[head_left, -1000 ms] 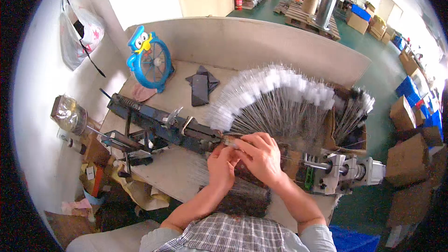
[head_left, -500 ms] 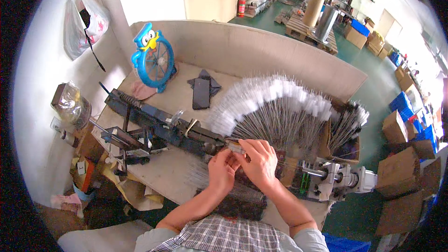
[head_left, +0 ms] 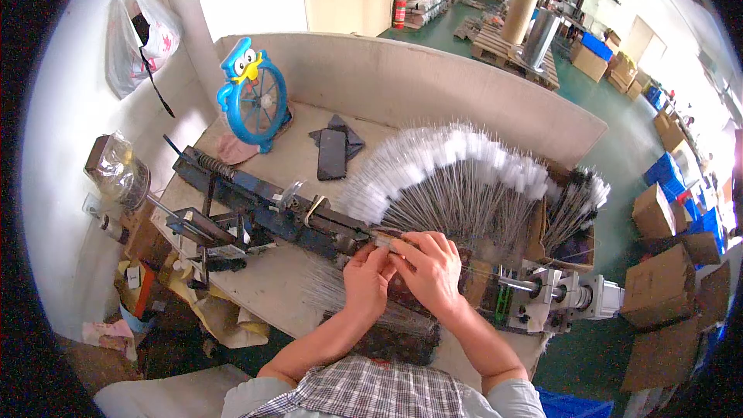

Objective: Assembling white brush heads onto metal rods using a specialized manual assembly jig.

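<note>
Both hands meet at the right end of a long black machine [head_left: 309,220] lying slantwise on the table. My left hand [head_left: 367,285] is closed, thumb and forefinger pinched together. Close beside it, my right hand [head_left: 427,269] curls its fingers over a small pale piece [head_left: 385,241] at the machine's end. What exactly each pinch holds is hidden by the fingers. Just beyond them fans out a big pile of white-tipped wire brushes [head_left: 464,178], their thin metal stems toward me. Loose thin wires [head_left: 329,285] lie left of my left hand.
A motor with a shaft [head_left: 573,298] stands at the table's right end. Behind it sits a carton of dark-tipped brushes [head_left: 569,220]. A black phone [head_left: 332,155] and a blue bird-shaped fan [head_left: 259,101] are at the back, before a low partition [head_left: 433,81]. A dark tray [head_left: 398,340] lies near my lap.
My right fingers have shifted slightly over the pale piece, which shows less now. My left fingertips have moved up a little at the machine's end. The rest looks the same.
</note>
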A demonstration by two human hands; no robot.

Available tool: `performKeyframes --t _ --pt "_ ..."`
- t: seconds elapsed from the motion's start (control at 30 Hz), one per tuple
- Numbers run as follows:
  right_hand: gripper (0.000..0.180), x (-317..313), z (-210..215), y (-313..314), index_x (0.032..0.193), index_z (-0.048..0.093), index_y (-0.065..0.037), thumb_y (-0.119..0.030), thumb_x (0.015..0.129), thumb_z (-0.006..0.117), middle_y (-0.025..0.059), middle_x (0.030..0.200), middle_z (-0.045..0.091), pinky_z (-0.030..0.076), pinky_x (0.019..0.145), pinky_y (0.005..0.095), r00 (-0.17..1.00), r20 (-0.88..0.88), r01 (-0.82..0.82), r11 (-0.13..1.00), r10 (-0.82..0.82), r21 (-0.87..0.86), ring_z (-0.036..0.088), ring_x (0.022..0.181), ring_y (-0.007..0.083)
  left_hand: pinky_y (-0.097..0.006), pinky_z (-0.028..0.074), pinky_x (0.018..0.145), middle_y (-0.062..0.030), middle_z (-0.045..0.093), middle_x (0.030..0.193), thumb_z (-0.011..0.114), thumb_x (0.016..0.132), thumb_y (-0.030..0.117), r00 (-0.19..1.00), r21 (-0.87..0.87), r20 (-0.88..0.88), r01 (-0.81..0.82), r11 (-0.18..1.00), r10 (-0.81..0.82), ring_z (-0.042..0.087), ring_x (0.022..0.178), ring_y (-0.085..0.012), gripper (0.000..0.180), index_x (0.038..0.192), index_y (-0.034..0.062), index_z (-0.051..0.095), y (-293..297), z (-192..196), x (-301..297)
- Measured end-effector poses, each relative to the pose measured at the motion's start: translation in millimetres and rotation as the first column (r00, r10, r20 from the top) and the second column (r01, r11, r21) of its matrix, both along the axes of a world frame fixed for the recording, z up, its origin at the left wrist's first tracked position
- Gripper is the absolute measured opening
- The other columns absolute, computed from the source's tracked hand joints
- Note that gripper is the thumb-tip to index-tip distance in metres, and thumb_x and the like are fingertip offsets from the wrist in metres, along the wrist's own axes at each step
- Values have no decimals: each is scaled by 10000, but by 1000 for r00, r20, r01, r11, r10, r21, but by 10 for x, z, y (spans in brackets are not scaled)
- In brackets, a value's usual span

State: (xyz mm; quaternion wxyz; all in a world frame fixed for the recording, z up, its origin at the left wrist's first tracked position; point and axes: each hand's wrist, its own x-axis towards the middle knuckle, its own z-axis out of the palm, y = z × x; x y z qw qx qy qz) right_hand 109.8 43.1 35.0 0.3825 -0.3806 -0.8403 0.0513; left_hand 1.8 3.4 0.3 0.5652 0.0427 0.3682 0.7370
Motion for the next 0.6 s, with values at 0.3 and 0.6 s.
performKeyframes --t 0.3,0.6 --pt "215 19 19 2 895 674 -156 -194 685 696 -18 946 618 441 766 350 1000 -8 -24 999 24 -23 570 903 198 -282 516 684 -57 613 828 534 850 35 999 43 46 5 999 -7 619 754 -165 44 867 40 574 -12 -60 -14" --pt "232 52 214 -7 885 675 -124 -214 675 717 3 916 625 444 753 349 1000 -16 -22 999 21 -39 575 887 208 -330 504 776 -93 619 947 508 897 182 996 77 -23 84 993 -83 607 867 -206 196 988 18 566 15 -154 -65"
